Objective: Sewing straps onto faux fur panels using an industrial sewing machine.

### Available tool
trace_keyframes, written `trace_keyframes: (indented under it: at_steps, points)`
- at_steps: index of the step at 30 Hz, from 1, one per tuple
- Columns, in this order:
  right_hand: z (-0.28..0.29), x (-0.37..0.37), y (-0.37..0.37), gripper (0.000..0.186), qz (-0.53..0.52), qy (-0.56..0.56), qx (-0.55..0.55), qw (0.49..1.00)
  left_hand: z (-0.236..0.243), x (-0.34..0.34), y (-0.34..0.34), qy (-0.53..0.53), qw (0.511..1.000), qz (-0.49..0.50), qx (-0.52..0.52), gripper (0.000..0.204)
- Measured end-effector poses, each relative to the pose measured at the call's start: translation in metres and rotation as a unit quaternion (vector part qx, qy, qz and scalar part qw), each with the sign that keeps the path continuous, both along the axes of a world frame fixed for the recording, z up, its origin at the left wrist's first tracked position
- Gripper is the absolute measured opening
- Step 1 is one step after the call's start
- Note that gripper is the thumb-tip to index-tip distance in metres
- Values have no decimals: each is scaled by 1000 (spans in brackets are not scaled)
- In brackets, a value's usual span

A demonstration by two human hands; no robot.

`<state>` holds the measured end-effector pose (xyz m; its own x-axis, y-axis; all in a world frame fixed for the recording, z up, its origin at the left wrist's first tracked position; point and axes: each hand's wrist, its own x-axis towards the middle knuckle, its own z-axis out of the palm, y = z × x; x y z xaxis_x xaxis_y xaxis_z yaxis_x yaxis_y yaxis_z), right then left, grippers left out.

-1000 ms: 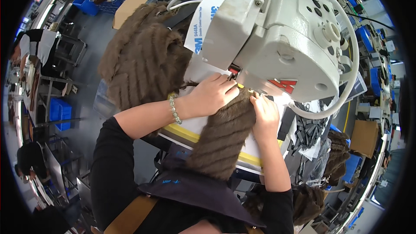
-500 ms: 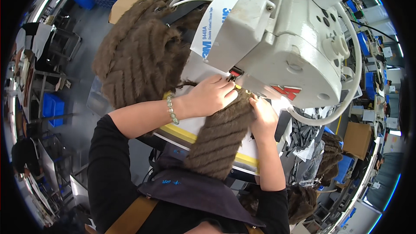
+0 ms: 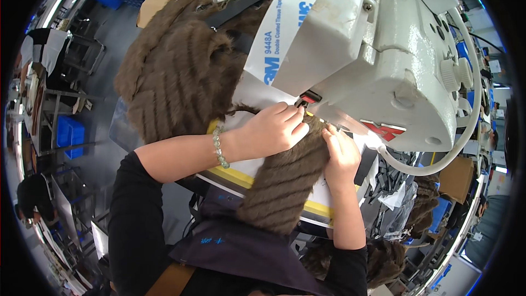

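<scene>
A long brown fur strip with diagonal ridges lies on the white work surface in front of a white sewing machine, hanging toward my lap. My left hand, a beaded bracelet at its wrist, is closed on the strip's far left edge; its fingertips sit close to the small black part under the machine head. At the far right edge of the same strip, my right hand pinches the fur between thumb and fingers. The machine head and my fingers hide the stitching spot.
A big bundle of brown fur is heaped left of the machine. Right of my right hand lie black strips and clear plastic. A white hose loops beside the machine. Yellow tape runs along the table edge.
The machine appears larger and shifted slightly right as the view has moved. Both hands keep their hold on the fur strip, with little shift against it.
</scene>
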<state>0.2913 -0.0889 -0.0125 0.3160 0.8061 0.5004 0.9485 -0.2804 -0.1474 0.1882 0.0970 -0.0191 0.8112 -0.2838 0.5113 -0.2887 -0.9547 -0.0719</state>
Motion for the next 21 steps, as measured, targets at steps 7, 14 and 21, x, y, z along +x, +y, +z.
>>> trace_keyframes:
  at_steps: [7,14,21]
  points:
    - [1,-8,-2,22,-50,24,-20,998,2,-1,-1,42,998,12,-39,10]
    - [0,-8,0,25,-67,36,0,997,9,-3,1,72,996,10,-48,16]
    - [-7,0,-4,32,-34,132,8,991,7,-1,2,79,995,4,-53,14]
